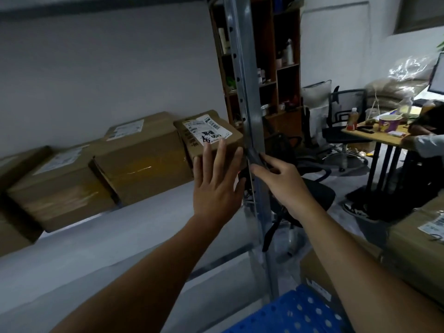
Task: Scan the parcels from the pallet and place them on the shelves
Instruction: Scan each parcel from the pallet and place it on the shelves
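Lying nearest, blue pallet [300, 311]; left hand [216, 186] flat, grip released, straight fingers [222, 152] pressing parcel [216, 138] front. Right hand [281, 181] grip grasping dark scanner [255, 157] by metal post [249, 104]. Parcel sits at right end of shelf [120, 231], just beside bigger boxes [141, 159]. Surface [384, 138] with cup [389, 122] further back right.

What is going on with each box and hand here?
Small parcel, standing on the shelf, row's right end.
Left hand, open, straight fingers pressing the small parcel.
Right hand, gripping a dark scanner beside the shelf post.
Big parcels, taped shut, resting on the shelf.
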Available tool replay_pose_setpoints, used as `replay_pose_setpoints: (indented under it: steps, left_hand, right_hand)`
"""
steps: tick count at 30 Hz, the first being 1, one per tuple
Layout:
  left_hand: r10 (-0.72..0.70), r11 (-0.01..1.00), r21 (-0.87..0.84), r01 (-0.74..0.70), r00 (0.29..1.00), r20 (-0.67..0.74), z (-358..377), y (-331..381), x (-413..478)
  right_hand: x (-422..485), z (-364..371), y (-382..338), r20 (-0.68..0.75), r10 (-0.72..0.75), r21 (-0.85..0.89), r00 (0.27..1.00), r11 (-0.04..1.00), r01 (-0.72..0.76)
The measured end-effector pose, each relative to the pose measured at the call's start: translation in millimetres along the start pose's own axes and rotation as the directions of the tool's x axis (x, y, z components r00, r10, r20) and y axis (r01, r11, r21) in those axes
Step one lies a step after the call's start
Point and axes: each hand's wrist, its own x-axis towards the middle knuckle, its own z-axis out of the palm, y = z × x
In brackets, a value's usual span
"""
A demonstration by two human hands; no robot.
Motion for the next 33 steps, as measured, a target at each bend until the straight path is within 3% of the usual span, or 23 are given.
replay_pose_setpoints:
  steps: [5, 9, 14, 17, 20, 22, 25, 28, 31, 33]
  left_hand:
    - [-0.131, 0.991, 0.028, 0.129, 0.975, 0.178, 15, -15, 27]
    - [-0.269, 0.958, 0.012, 0.286, 0.887, 0.375, 16, -16, 50]
    - [-0.305, 0.93, -0.068, 0.362, 0.858, 0.413, 4, -9, 53]
    - [-0.274, 0.9, -0.253, 0.355, 0.912, 0.305, -6, 3, 41]
    - [-0.268, 0.718, -0.579, 0.385, 0.922, 0.281, -22, 35, 25]
    - [-0.16, 0.547, -0.769, 0.331, 0.943, 0.293, -36, 65, 20]
    - [0.158, 0.263, -0.935, 0.238, 0.945, 0.285, -53, 119, 17]
    - [0.489, 0.056, -0.969, 0.24, 0.84, 0.236, -59, 172, 15]
    - [0.67, -0.008, -0.928, 0.373, 0.691, 0.272, -52, 206, 8]
    - [0.69, -0.016, -0.924, 0.381, 0.674, 0.266, -44, 218, 3]
  right_hand:
    - [12, -4, 3, -0.052, -0.003, 0.029, 0.999, 1.0, 0.004]
    - [-1, -4, 16, -0.098, 0.027, 0.048, 0.995, 0.999, -0.022]
    - [-38, -12, 29, -0.087, 0.041, 0.026, 0.995, 0.999, -0.039]
    - [-71, -17, 31, -0.116, 0.035, 0.018, 0.993, 0.999, -0.033]
    - [-109, -24, 42, -0.17, 0.083, -0.032, 0.982, 0.995, -0.09]
    - [-133, -27, 44, -0.208, 0.121, -0.11, 0.971, 0.983, -0.146]
    - [-169, -32, 45, -0.255, 0.214, -0.168, 0.943, 0.951, -0.261]
    - [-207, -32, 47, -0.343, 0.303, -0.19, 0.889, 0.905, -0.381]
    - [-246, -30, 45, -0.387, 0.372, -0.174, 0.844, 0.869, -0.463]
    - [-268, -30, 44, -0.412, 0.413, -0.179, 0.812, 0.837, -0.517]
